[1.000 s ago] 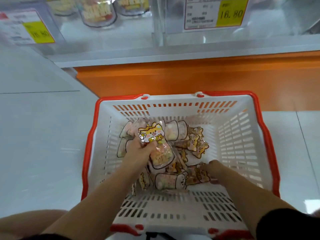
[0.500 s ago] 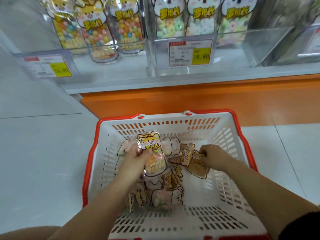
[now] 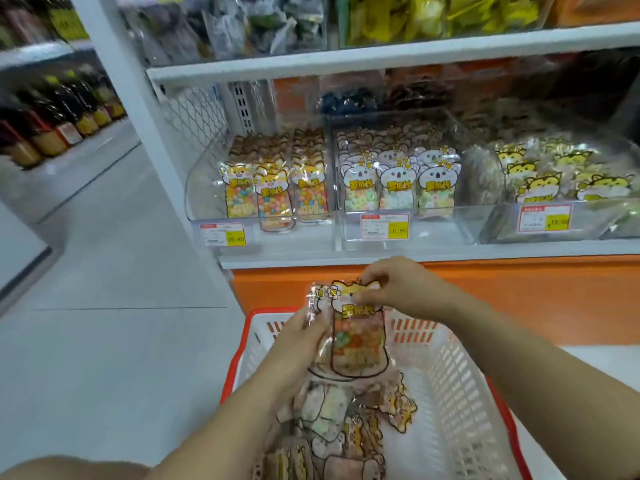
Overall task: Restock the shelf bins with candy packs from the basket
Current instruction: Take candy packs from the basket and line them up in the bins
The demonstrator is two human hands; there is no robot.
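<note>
We find the right hand pinching the printed header at the top of a candy pack, while the left hand grips its left edge lower down. The pack is held upright above the far end of the basket, below the shelf and clear of every bin. We judge the pack light, with a soft, glossy film that is probably slippery and crinkles under pressure. The loose sweets inside would shift, so the flat header and side seams are the sound places to hold. Its yellow header and mixed-colour sweets appear to match the stock in the leftmost clear bin. More packs lie heaped in the basket. The left fingers are hidden behind the film. A second header edge shows at the pack's left, and we cannot tell whether one pack or two are held. The basket's near end is cut off, the upper shelves are blurred, and the price labels are mostly illegible.
</note>
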